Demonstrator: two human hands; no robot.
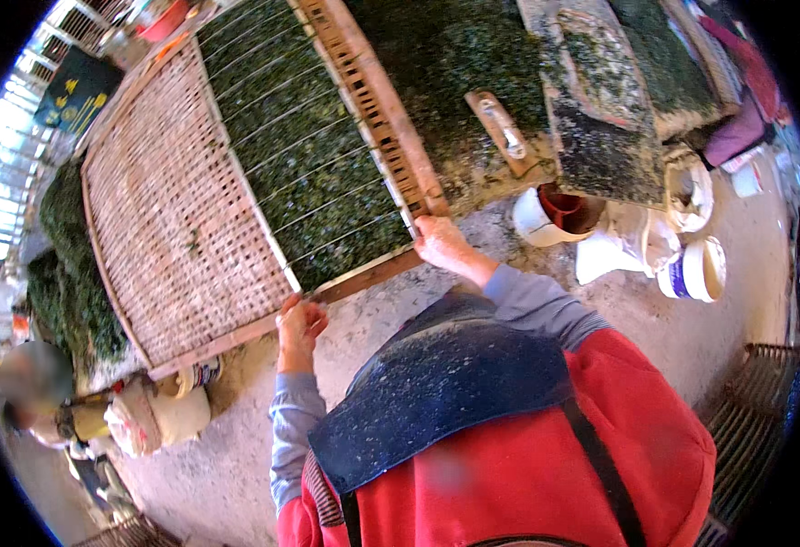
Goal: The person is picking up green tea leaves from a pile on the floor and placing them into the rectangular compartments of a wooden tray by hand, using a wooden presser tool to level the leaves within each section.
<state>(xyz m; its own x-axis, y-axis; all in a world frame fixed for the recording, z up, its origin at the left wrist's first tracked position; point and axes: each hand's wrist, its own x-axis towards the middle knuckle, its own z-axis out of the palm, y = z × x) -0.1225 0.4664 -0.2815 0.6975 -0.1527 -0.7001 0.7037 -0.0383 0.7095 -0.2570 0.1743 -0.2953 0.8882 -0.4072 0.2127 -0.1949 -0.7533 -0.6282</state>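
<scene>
In front of me a rectangular layer of dark green, leaf-like material [318, 157] lies within a pale narrow frame [246, 178], with thin pale lines crossing it. My right hand [449, 247] grips the frame's near right corner. My left hand [298, 327] is at the near left corner, its fingers curled; whether they pinch the frame is unclear. Left of the green layer lies a woven lattice panel [181, 205] with a wooden rim. Along the right side runs a slotted wooden rail [372, 102].
More green material [454, 61] lies to the right, with a wooden handled float [506, 133] on it and a stained board [605, 150] beyond. White buckets [540, 219] stand below. Green heaps [78, 287] are at left, near another person [37, 383]. A co-worker's sleeve [748, 65] shows far right.
</scene>
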